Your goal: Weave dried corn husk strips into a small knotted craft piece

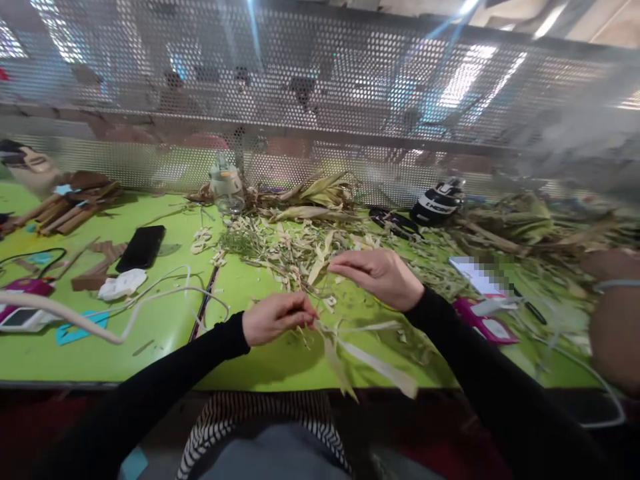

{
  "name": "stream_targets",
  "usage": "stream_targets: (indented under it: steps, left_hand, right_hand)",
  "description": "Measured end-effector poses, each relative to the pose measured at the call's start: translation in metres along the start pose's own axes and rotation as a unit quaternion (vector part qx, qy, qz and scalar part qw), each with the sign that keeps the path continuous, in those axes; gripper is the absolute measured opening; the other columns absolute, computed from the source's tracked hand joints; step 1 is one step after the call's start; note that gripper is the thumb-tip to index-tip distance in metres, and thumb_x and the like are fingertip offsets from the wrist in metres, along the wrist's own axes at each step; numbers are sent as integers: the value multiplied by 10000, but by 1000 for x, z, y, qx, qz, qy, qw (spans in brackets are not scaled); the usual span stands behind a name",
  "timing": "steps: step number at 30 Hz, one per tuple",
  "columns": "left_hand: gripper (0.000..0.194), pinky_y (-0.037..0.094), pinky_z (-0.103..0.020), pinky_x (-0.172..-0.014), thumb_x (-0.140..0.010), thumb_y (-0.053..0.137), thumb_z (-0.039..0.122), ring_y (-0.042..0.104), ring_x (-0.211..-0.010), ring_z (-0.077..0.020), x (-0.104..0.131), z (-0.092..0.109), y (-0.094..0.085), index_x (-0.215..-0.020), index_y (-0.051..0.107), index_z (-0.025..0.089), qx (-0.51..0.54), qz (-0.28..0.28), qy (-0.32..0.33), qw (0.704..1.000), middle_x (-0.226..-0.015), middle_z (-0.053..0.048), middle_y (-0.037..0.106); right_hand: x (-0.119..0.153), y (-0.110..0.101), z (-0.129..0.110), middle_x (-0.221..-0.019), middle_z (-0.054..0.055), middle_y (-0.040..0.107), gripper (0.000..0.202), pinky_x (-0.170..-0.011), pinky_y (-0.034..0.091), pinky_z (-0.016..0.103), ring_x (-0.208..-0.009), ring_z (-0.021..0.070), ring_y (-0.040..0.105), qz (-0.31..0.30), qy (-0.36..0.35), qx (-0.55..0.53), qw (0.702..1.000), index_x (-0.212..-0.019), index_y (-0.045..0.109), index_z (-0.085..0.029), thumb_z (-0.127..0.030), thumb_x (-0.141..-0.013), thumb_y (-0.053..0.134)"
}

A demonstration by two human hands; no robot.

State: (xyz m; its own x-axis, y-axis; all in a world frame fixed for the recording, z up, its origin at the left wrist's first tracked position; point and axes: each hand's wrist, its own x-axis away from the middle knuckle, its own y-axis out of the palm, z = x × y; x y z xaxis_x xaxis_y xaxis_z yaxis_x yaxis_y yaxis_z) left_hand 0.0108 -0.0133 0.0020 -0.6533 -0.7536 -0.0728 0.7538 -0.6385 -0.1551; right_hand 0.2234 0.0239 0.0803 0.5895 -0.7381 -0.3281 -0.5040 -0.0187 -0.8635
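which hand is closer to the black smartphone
Left. The left hand is below and right of the black smartphone in view; the right hand is much farther right.

The head camera looks forward and down over a nearby table [125,360] toward perforated screening [325,47].

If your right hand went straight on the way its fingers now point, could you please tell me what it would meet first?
Probably the pale husk scraps just ahead of the right hand, though depth is unclear and it might pass above them.
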Motion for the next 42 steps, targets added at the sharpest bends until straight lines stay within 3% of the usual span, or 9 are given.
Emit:
stream_targets:
  steps: [3,6,11,15,21,24,29,35,42]
  left_hand:
    - [216,412,-229,-598,-828,563,365,529,-608,-99,4,11,5,-868,514,158,157,38,15,987,-767,-49,650]
    - [301,426,-238,-630,-821,582,372,554,-637,-110,-4,12,-3,-1009,472,165,200,170,64,963,-760,-34,648]
    - [102,396,-268,-732,-840,533,265,558,-747,-154,-24,-11,-24,-888,561,181,-124,299,81,943,-816,-46,621]
    - [157,369,-284,-690,-869,447,228,484,-647,-166,-27,-33,-17,-821,591,186,-275,245,66,927,-659,-30,542]
    - [121,401,-259,-689,-840,522,305,524,-666,-146,-1,-20,15,-828,577,198,-121,112,61,984,-744,-35,609]
    - [189,412,-247,-640,-897,414,341,533,-652,-145,-1,-5,10,-924,526,191,25,166,71,983,-750,-43,607]
    - [66,368,-282,-769,-808,536,200,482,-701,-170,-24,-15,-18,-758,579,192,-122,257,48,958,-705,-33,547]
    - [57,376,-255,-693,-728,603,150,470,-633,-153,-40,-40,-25,-717,594,206,-54,248,-17,967,-602,14,505]
    - [95,462,-235,-617,-750,599,180,547,-571,-86,-43,-27,-32,-714,520,143,166,246,-74,952,-678,-14,614]
  right_hand:
    - [-5,17,20,-802,41,726,309,-653,511,292,-711,172,662,-27,54,-80,995,-837,701,-175,-411,-867,504]
    - [4,46,25,-778,55,722,329,-610,529,331,-689,205,666,-46,66,-81,993,-866,715,-184,-400,-880,468]
    - [35,77,-9,-796,47,739,292,-561,469,263,-611,160,655,-29,19,22,999,-895,714,-210,-331,-910,449]
    - [36,57,-28,-633,33,702,304,-510,388,232,-535,128,592,0,-29,122,992,-853,713,-210,-284,-922,426]
    - [6,28,10,-839,34,735,295,-640,476,247,-708,153,657,9,38,-14,999,-835,703,-187,-382,-884,488]
    - [6,49,16,-742,44,713,337,-602,501,266,-642,158,646,-29,67,-93,993,-792,689,-160,-389,-882,459]
    - [31,86,-11,-775,40,714,312,-582,478,264,-603,150,629,-34,45,-69,996,-837,689,-200,-362,-908,432]
    - [29,76,-18,-623,-6,588,318,-520,375,219,-528,109,522,-30,64,-56,996,-750,616,-196,-363,-924,409]
    - [23,67,7,-553,-21,478,335,-458,298,221,-456,93,384,22,87,-43,995,-681,544,-183,-409,-906,442]
